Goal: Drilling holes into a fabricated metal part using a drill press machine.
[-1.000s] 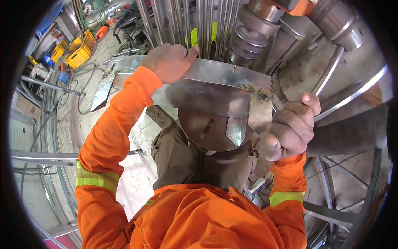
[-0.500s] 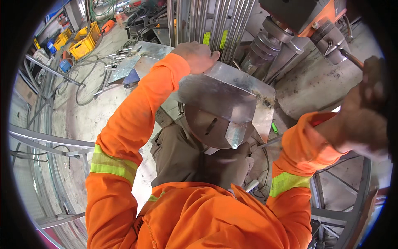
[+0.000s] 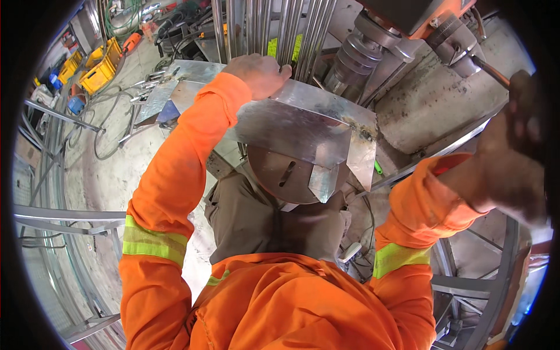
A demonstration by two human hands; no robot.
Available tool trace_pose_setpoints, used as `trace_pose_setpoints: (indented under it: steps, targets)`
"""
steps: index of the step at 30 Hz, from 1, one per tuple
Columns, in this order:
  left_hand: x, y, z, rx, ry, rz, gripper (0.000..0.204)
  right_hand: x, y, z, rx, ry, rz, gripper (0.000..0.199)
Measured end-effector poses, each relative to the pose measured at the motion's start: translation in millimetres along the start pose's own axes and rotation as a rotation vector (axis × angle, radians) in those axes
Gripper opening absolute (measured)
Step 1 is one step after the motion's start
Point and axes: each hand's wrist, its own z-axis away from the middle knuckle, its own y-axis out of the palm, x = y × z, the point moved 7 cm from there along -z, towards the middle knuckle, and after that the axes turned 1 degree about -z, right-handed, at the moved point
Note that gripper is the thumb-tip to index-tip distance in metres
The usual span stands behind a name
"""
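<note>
A bent sheet metal piece (image 3: 291, 133) with angled end flaps lies over a round, slotted machine table (image 3: 265, 172) in front of my body. My left hand (image 3: 261, 76) grips its far edge, with the fingers curled over and partly hidden. At the far right, my right hand (image 3: 513, 154) is closed around the end of a feed lever (image 3: 491, 72). That lever comes out of the hub (image 3: 458, 49) of an orange and dark drill press. Its stepped metal spindle part (image 3: 357, 58) stands beyond the sheet's right side. Where a drill tip meets the sheet cannot be made out.
Upright shiny metal tubes (image 3: 280, 32) stand just behind my left hand. More cut sheet pieces (image 3: 160, 96) lie to the left. Yellow crates (image 3: 100, 67) and cables are on the floor at the far left. Grey metal frames (image 3: 478, 284) flank me at both sides.
The whole view has shifted slightly, so the sheet and machine appear farther left and up. Both hands keep their grips, with little visible movement of the lever.
</note>
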Motion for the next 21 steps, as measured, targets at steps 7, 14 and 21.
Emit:
trace_pose_setpoints:
  steps: [7,14,21]
  targets:
    - [6,18,-6,-0.129,0.041,0.007,0.039,67,94,-56,0.099,0.002,0.079,0.039]
    - [-5,1,5,-0.094,-0.046,0.117,0.061,71,138,-60,0.081,-0.011,0.056,0.039]
    - [-7,-1,8,-0.083,-0.027,0.112,0.061,83,166,-67,0.063,-0.015,0.042,0.040]
